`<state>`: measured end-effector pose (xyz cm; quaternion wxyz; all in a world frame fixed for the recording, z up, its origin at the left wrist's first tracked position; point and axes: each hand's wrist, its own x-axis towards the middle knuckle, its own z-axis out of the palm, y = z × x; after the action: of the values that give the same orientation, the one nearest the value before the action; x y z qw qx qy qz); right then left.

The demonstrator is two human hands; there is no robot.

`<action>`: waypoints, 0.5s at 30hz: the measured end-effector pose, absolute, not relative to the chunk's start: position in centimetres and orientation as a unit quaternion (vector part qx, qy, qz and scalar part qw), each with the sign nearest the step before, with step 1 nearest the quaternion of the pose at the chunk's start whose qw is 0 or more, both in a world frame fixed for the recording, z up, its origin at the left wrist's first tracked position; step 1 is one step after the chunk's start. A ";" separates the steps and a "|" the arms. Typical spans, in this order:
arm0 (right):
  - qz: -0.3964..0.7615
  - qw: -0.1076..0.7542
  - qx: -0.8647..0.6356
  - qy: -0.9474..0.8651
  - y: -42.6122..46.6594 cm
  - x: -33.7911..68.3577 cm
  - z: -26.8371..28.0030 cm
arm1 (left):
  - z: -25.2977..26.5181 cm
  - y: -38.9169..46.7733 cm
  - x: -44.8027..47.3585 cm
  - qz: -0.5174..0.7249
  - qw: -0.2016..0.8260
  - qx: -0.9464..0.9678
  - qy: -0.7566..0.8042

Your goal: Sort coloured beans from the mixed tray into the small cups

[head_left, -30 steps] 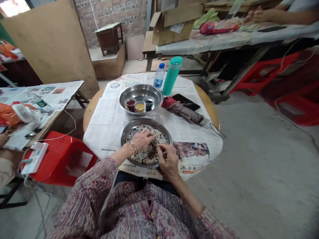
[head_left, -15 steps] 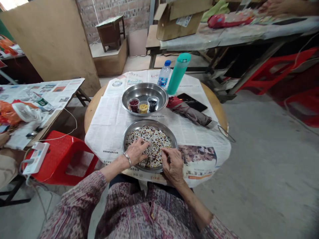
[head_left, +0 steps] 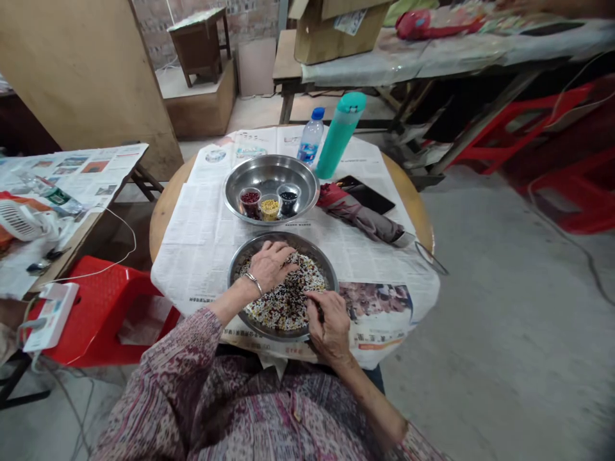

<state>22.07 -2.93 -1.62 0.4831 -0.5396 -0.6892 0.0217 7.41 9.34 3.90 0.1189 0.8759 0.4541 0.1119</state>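
A steel basin point(head_left: 234, 266) in front of me holds a mix of white, dark red, yellow and black beans or grains point(head_left: 288, 301). My left hand point(head_left: 271, 266), with a bracelet at the wrist, lies over the mix at the basin's far left, fingers stretched out. At the near right rim is my right hand point(head_left: 331, 323), its fingers curled; whatever is between them is too small to make out. Behind stands a second steel basin point(head_left: 259, 169) with three clear cups: dark red beans point(head_left: 250, 202), yellow grains point(head_left: 270, 209) and black beans point(head_left: 289, 200).
Newspaper point(head_left: 187, 224) covers the round table. A water bottle point(head_left: 311, 137), a teal flask point(head_left: 341, 134), a folded umbrella point(head_left: 365, 218) and a dark phone or tablet point(head_left: 369, 195) stand or lie beyond the basins. A red stool point(head_left: 106, 307) is at left.
My left hand has moved away from me across the mix, toward the far side of the basin. My right hand stays near the right rim. The view has shifted slightly.
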 end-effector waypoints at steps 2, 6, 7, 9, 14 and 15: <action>0.026 0.483 -0.539 -0.690 -2.9 22.1 -1.6 | 4.3 9.1 6.5 0.073 0.092 0.872 0.476; 0.024 0.487 -0.539 -0.687 -2.9 22.1 -1.5 | 4.4 7.6 4.9 -0.002 0.104 0.879 0.466; 0.025 0.489 -0.539 -0.685 -2.9 22.1 -1.5 | 4.3 7.0 4.5 -0.010 0.120 0.878 0.463; 0.029 0.495 -0.539 -0.681 -2.9 22.1 -1.6 | 4.1 5.8 3.9 -0.009 0.166 0.877 0.450; 0.045 0.501 -0.545 -0.670 -3.0 22.1 -2.1 | 3.6 3.7 4.3 0.027 0.216 0.927 0.305; 0.047 0.501 -0.548 -0.668 -3.1 22.1 -2.1 | 3.5 3.8 4.8 0.030 0.197 0.940 0.277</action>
<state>22.11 -3.07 -2.12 0.5012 -0.5475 -0.6685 0.0466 4.78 3.75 3.45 0.1972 0.9399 0.2772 0.0300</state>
